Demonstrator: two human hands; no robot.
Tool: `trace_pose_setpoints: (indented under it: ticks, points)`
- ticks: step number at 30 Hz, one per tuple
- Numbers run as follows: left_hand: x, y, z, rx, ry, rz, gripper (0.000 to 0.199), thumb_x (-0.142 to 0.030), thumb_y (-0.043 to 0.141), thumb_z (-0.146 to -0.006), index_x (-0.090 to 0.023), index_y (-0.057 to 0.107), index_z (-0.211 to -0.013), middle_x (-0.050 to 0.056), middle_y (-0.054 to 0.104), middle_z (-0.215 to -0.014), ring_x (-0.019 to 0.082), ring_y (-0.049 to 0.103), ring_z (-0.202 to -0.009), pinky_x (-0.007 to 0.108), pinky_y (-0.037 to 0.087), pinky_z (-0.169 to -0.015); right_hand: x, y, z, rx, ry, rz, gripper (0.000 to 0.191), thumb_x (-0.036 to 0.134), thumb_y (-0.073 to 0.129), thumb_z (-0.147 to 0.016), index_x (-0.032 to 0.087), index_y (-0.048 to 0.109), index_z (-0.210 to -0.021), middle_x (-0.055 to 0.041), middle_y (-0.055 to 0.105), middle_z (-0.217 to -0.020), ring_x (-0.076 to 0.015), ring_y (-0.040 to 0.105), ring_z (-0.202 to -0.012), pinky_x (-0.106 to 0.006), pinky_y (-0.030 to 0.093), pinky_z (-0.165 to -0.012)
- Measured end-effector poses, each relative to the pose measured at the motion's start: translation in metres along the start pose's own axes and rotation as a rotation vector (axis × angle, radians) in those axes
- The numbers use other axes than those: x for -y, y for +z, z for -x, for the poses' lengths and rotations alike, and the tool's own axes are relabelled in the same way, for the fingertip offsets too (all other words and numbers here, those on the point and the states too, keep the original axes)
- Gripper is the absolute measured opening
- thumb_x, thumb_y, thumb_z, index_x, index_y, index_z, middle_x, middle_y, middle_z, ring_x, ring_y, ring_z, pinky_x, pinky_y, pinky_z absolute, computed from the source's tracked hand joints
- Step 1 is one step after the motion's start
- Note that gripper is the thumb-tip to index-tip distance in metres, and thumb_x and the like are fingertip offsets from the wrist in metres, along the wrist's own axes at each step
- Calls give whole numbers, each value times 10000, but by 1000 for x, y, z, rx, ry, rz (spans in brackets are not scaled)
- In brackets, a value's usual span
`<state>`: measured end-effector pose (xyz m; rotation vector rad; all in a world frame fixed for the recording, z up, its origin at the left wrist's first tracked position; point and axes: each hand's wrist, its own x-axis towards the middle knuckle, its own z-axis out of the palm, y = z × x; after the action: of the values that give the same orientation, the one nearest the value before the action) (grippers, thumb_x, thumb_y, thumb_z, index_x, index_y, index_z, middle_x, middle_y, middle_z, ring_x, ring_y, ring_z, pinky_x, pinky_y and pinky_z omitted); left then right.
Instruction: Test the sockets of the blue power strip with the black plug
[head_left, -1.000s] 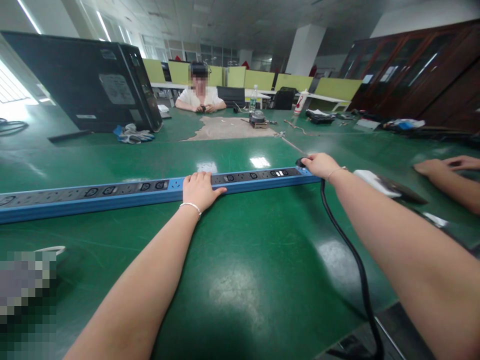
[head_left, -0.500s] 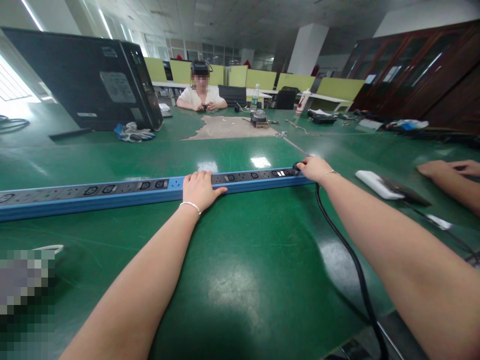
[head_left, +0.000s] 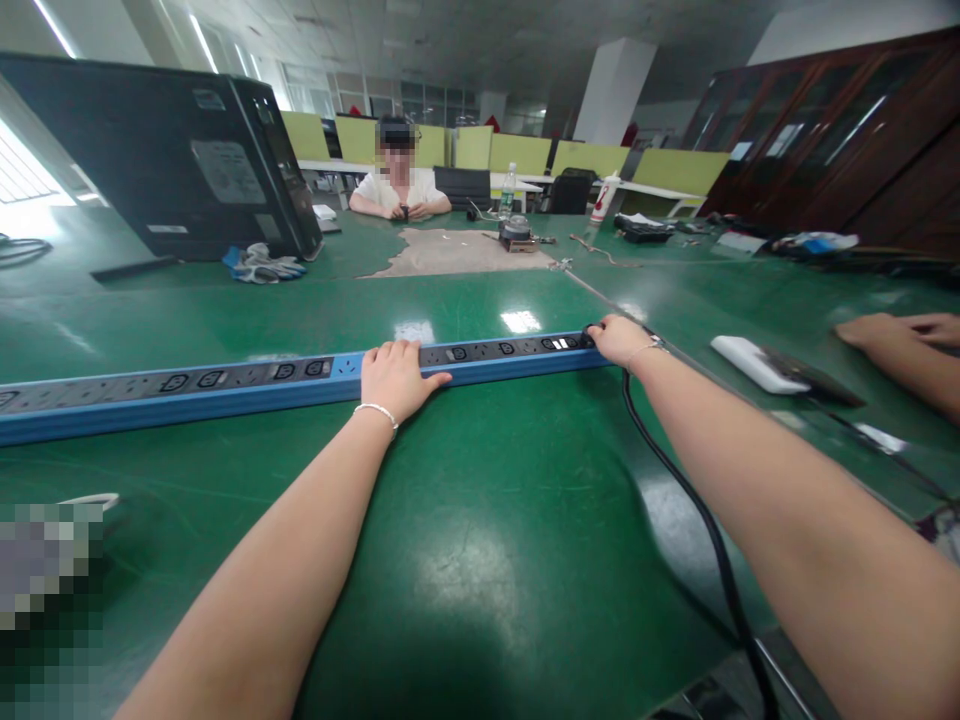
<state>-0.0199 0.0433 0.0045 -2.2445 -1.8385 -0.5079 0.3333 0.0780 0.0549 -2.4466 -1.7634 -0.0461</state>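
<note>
A long blue power strip [head_left: 300, 404] with black sockets lies across the green table. My left hand [head_left: 395, 380] is draped over its middle, fingers together across the top and thumb apart along the near side, gripping it. At the strip's right end, my right hand [head_left: 619, 340] is closed around a black plug [head_left: 589, 335], whose front shows at the fingertips. A thick black cable [head_left: 697, 500] runs down from under that hand to the table's near edge. The fingers hide whether the plug sits fully against the strip.
A black computer case [head_left: 172, 160] and work gloves [head_left: 262, 265] stand back left. Across the table sits a person [head_left: 399, 190]. Another person's hands [head_left: 877, 335] rest at right, near a white adapter-like block [head_left: 757, 365]. A bottle [head_left: 508, 190] stands at the back.
The view has shifted slightly, moving the strip and both hands a little left in the picture. Both hands keep their places on the strip and plug.
</note>
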Motion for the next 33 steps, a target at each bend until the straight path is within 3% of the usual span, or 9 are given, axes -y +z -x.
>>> trace_pose_setpoints:
  ticks: [7, 16, 19, 25, 29, 33]
  points:
    - [0, -1, -1, 18, 10, 8, 713, -685, 421, -781, -172, 487, -1271, 138, 551, -1285, 300, 450, -1203, 412, 291, -996, -5, 14, 15, -40, 56, -140, 410, 388, 348, -913, 128, 548, -1158, -201, 627, -1128, -282, 592, -1056, -371, 427, -899]
    - [-1, -2, 0, -1, 3, -5, 708, -693, 422, -775, -185, 495, -1263, 133, 558, -1280, 296, 464, -1189, 407, 298, -988, -3, 7, 13, -5, 23, -58, 420, 401, 351, -907, 126, 568, -1139, -204, 628, -1132, -289, 591, -1052, -380, 432, -885]
    - [-1, -2, 1, -8, -6, -3, 708, -697, 431, -768, -191, 500, -1259, 128, 566, -1268, 295, 471, -1182, 404, 301, -986, -3, -1, 12, 2, -21, -37, 401, 406, 375, -903, 132, 607, -1080, -193, 638, -1119, -277, 597, -1039, -353, 433, -877]
    - [-2, -3, 1, -7, -10, -15, 706, -701, 434, -766, -200, 502, -1258, 122, 572, -1265, 291, 474, -1182, 396, 307, -985, -21, -41, 0, -192, 8, -93, 431, 383, 338, -923, 110, 629, -1085, -176, 658, -1085, -255, 606, -995, -312, 448, -816]
    - [-2, -3, 1, -18, -2, -26, 707, -693, 447, -765, -179, 511, -1246, 131, 577, -1256, 297, 489, -1161, 400, 321, -970, -34, -49, -2, -104, 7, -40, 411, 366, 376, -908, 109, 639, -1089, -171, 652, -1108, -256, 606, -995, -303, 449, -789]
    - [-2, -3, 0, -12, -2, -26, 706, -700, 444, -762, -190, 512, -1246, 134, 577, -1255, 299, 489, -1159, 404, 323, -965, -40, -31, -1, -22, -4, -6, 401, 344, 364, -907, 105, 653, -1045, -181, 651, -1101, -259, 604, -1004, -304, 442, -792]
